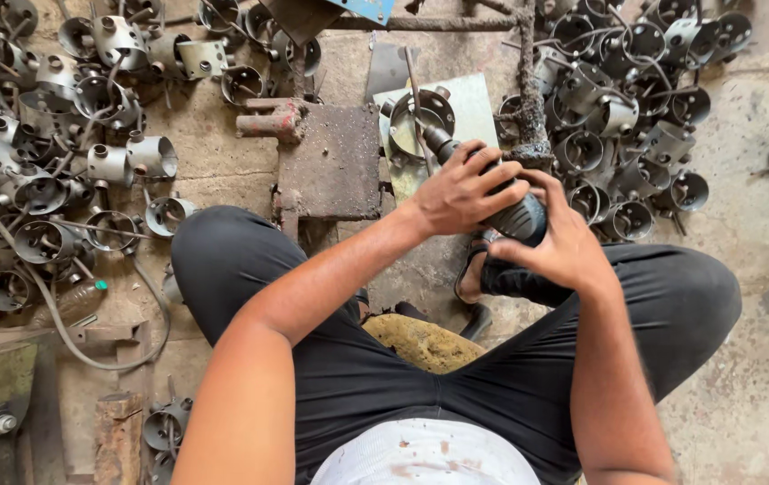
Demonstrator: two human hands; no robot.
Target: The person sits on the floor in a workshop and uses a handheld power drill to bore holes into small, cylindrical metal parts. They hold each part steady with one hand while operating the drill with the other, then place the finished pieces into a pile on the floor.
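— Both hands, left hand (461, 190) and right hand (564, 247), hold the dark power tool (501, 202) tightly?

— Yes, its tip is at the far metal cup (420, 117). If you tilt, I think it can slip off.

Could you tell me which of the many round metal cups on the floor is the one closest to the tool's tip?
The metal cup on the pale sheet directly ahead of the power tool; it sits alone there, while the others lie heaped in piles left and right.
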